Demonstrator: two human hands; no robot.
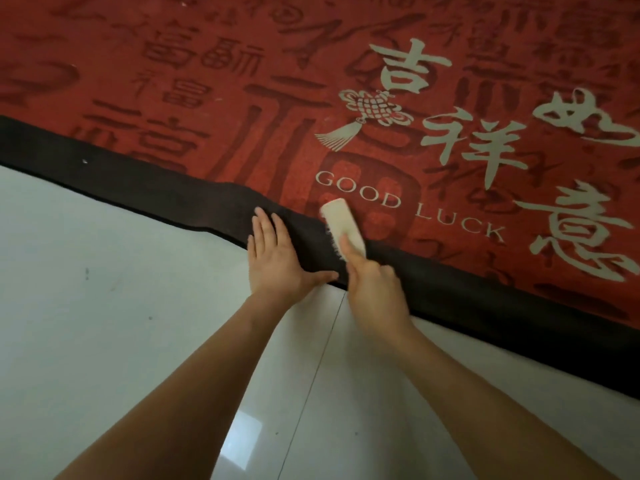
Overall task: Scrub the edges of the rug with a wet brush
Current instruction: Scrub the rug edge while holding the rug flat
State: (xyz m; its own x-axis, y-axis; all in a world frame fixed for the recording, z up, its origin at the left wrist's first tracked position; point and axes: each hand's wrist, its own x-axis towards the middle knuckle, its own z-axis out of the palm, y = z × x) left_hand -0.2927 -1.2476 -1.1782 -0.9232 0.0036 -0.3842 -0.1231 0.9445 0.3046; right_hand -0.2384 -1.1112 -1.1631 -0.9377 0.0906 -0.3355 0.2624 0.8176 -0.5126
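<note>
Forearms cut off at frame btm. Left hand flat, fingers straight, pressing rug's dark border. Right hand blurred, curled round cream brush on border; bristles barely visible.

One head-worn view looks steeply down, close over the rug edge; floor nearest.

Soft even light; glare patch on floor tile; right hand motion-blurred.
</note>
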